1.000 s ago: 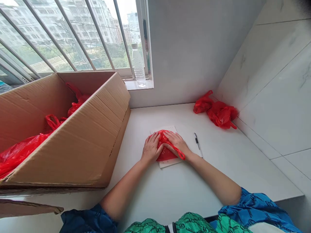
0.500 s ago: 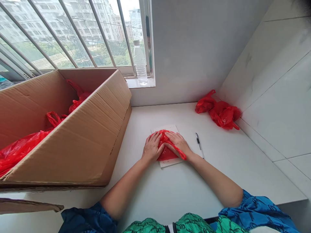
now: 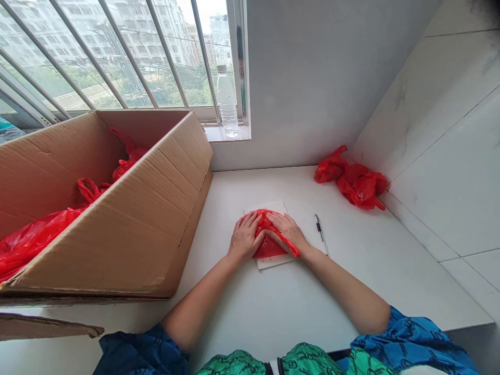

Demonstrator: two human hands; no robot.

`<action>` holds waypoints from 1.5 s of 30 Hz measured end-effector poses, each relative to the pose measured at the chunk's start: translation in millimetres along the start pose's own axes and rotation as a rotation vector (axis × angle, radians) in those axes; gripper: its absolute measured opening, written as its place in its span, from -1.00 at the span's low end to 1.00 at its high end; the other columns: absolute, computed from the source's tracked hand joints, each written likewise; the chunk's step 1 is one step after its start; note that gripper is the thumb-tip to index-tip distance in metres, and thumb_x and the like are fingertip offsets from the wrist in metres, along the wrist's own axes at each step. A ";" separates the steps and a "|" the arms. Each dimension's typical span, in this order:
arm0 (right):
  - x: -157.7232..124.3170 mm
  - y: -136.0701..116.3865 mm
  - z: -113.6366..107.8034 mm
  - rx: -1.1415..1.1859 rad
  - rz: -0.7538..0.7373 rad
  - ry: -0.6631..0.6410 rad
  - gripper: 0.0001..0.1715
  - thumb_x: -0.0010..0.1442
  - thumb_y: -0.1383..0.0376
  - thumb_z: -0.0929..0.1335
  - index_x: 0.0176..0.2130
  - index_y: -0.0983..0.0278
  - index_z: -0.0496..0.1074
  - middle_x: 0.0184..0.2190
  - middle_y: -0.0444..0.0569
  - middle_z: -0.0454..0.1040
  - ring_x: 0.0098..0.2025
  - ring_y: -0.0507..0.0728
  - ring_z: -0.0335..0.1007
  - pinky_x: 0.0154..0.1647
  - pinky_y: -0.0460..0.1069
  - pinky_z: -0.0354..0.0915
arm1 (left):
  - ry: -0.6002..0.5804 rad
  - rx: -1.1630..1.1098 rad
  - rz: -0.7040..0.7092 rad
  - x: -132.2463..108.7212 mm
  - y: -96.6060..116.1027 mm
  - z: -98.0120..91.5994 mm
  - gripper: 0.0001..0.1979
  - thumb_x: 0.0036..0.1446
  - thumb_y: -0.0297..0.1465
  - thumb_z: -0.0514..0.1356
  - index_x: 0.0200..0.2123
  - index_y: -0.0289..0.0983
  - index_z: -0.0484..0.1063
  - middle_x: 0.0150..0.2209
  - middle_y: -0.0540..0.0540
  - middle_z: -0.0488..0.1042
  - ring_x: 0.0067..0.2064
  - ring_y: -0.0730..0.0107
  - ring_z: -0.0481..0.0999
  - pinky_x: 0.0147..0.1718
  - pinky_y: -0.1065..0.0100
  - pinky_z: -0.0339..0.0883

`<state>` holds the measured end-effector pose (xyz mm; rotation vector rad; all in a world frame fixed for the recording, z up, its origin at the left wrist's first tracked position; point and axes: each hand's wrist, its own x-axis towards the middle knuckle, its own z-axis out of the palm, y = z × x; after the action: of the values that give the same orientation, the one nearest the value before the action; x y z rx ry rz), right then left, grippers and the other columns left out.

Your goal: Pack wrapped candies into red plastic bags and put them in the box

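A red plastic bag [image 3: 269, 249] lies folded on a white paper pad [image 3: 269, 263] at the middle of the white table. My left hand [image 3: 245, 237] rests on the bag's left side, fingers stretched out and lying flat. On its right side lies my right hand [image 3: 287, 232], also flat with the fingers extended. The two thumbs come close together over the bag. A loop of the bag sticks out below my right hand, beside the wrist. Part of the bag is hidden under both hands.
A large cardboard box [image 3: 117, 234] with red bags [image 3: 42, 229] inside stands at the left. A pen [image 3: 319, 229] lies right of the pad. Crumpled red bags [image 3: 361, 185] sit at the back right. A water bottle [image 3: 227, 101] stands on the windowsill.
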<state>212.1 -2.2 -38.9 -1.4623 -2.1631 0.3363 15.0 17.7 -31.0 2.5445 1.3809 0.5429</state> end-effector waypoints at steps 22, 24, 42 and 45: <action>-0.5 0.3 1.2 -0.028 -0.020 0.029 -0.33 0.40 -0.06 0.15 0.33 0.19 0.19 0.31 0.01 0.28 0.37 0.21 0.12 0.40 0.26 -0.01 | 0.012 0.025 0.012 -0.1 -0.2 0.8 -0.49 0.39 -0.21 -0.06 0.33 -0.22 0.18 0.36 -0.10 0.17 0.41 0.17 0.07 0.36 0.02 -0.02; -1.0 -1.0 0.5 -0.034 -0.026 0.039 -0.34 0.40 -0.05 0.15 0.33 0.19 0.20 0.30 0.01 0.29 0.36 0.22 0.13 0.39 0.26 0.01 | 0.019 0.031 0.018 -0.1 -0.3 1.1 -0.49 0.39 -0.22 -0.05 0.34 -0.20 0.16 0.36 -0.09 0.18 0.41 0.16 0.08 0.36 0.02 -0.01; -4.7 -7.1 7.5 -0.200 -0.164 0.183 -0.37 0.42 -0.01 0.15 0.31 0.25 0.21 0.24 0.08 0.37 0.28 0.23 0.25 0.37 0.26 0.00 | 0.131 0.256 0.064 -11.8 4.7 0.0 -0.45 0.37 -0.25 -0.02 0.39 -0.16 0.06 0.39 -0.17 0.11 0.41 0.10 0.06 0.35 -0.10 -0.11; -6.9 -14.4 2.8 -0.252 -0.202 0.209 -0.35 0.43 0.02 0.15 0.35 0.27 0.12 0.27 0.10 0.33 0.31 0.25 0.20 0.39 0.31 -0.09 | 0.179 0.304 0.100 -14.4 8.4 -3.2 -0.44 0.37 -0.25 -0.01 0.39 -0.18 0.06 0.40 -0.19 0.06 0.42 0.07 0.03 0.37 -0.13 -0.21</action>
<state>201.2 -13.9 -36.4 -1.3231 -2.2150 -0.1597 13.0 1.0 -28.4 2.8796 1.5036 0.6351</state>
